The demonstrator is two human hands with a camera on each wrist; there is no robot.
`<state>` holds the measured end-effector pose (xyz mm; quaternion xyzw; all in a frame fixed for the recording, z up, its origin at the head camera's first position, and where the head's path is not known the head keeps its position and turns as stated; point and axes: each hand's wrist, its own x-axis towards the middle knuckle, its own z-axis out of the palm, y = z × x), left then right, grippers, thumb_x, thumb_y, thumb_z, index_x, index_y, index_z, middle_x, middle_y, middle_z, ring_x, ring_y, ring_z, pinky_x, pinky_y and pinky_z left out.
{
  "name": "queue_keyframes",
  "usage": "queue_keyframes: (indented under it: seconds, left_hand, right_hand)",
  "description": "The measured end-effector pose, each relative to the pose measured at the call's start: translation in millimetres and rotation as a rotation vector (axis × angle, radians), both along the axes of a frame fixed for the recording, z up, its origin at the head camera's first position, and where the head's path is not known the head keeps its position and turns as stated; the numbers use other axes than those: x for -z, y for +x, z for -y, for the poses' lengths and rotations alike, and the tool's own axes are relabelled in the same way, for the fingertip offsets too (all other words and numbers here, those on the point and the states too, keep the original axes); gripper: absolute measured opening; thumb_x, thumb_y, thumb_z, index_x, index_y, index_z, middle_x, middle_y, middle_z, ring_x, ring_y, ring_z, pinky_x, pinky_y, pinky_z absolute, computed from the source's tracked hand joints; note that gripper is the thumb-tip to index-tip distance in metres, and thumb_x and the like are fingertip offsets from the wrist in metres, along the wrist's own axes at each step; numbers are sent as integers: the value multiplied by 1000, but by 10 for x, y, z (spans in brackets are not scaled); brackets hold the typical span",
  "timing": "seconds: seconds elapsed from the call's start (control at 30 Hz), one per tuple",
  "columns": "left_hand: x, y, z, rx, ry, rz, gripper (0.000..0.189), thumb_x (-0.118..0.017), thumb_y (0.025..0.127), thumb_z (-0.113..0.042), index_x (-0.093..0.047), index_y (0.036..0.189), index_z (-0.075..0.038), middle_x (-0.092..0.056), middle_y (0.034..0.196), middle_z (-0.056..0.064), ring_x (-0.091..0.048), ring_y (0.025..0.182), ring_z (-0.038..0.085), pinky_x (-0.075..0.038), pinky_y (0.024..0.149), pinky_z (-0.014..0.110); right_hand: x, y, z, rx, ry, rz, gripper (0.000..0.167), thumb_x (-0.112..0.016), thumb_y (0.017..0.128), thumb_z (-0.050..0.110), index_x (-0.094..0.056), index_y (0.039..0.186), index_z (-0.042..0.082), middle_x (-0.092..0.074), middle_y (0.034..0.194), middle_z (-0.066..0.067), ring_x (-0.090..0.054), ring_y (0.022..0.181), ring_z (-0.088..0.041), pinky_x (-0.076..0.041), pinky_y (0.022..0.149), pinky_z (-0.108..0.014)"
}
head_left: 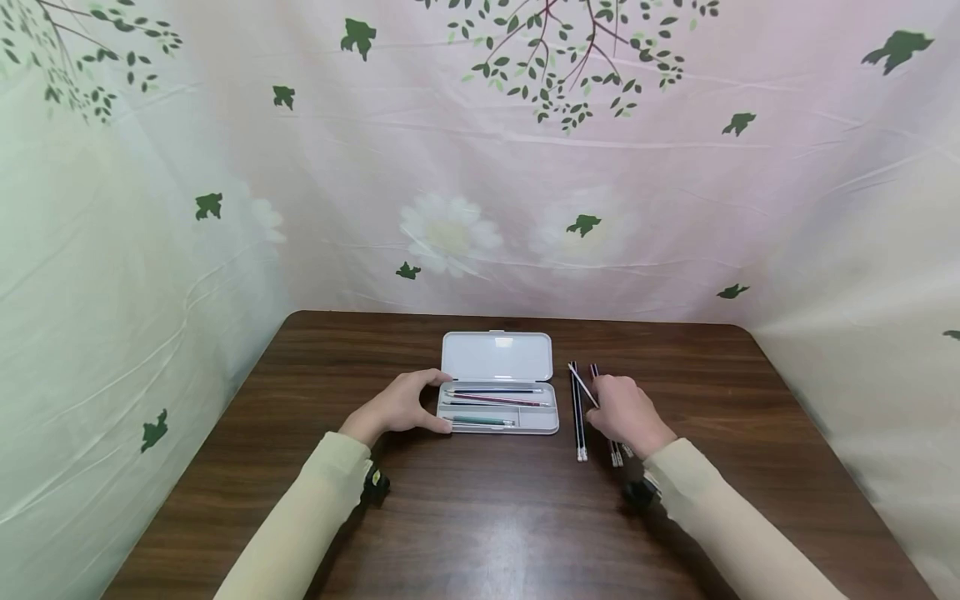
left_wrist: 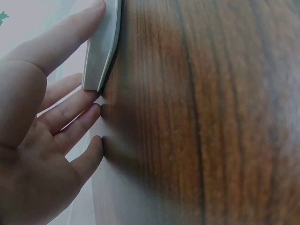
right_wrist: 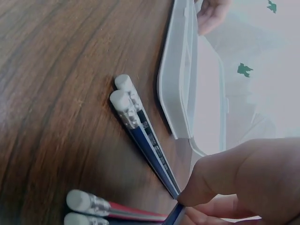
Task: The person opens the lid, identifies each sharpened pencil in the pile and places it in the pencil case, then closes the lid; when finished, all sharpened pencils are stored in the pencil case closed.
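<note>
An open white pencil case (head_left: 538, 422) lies on the table, several pencils in its tray. My left hand (head_left: 400, 402) holds the case's left end, thumb at the front corner and index finger at the back corner. In the left wrist view the thumb (left_wrist: 70, 35) lies along the case wall and the other fingers reach around its end. My right hand (head_left: 628, 414) is to the right of the case and pinches a pencil (head_left: 582, 384) between thumb and fingers. Beside it lie two dark pencils (head_left: 578, 417); more eraser-tipped pencils, one red (right_wrist: 131, 212), lie partly hidden under the hand.
The case's lid (head_left: 497, 357) is raised behind the tray. The dark wooden table (head_left: 480, 517) reaches back to a pale printed cloth (head_left: 480, 167) that hangs behind it and along both sides. A dark wrist device (head_left: 639, 493) sits at the right sleeve.
</note>
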<state>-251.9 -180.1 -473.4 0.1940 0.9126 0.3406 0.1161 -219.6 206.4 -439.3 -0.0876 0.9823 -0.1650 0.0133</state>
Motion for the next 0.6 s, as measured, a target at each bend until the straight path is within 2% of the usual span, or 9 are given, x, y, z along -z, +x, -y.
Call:
queue_keyframes:
  seconds: [0.17, 0.37, 0.6]
  left_hand:
    - [-3, 1, -2, -1, -10, -1, 86, -99, 72, -39, -61, 145, -17, -64, 141, 2, -53, 138, 23, -39, 119, 48]
    - [-5, 6, 5, 0, -4, 2, 86, -99, 72, -40, -61, 145, -17, -64, 141, 3, -53, 138, 23, -38, 120, 47]
    - [4, -1, 4, 6, -4, -3, 86, -99, 72, -40, -60, 145, -16, -64, 141, 3, -53, 138, 23, -39, 119, 47]
  right_hand:
    - [1, 35, -55, -41, -31, -36, 5, -72, 81, 4, -67, 82, 5, -56, 71, -5, -53, 65, -22, -47, 56, -37]
    - [17, 27, -108, -101, -31, -102, 16, -73, 83, 4, -70, 98, 0, -59, 83, -8, -54, 73, -23, -49, 63, -40]
    - [16, 11, -89, -151, -54, -151, 20, -73, 85, 4, -73, 104, 3, -65, 87, -6, -57, 75, -21, -52, 66, -42]
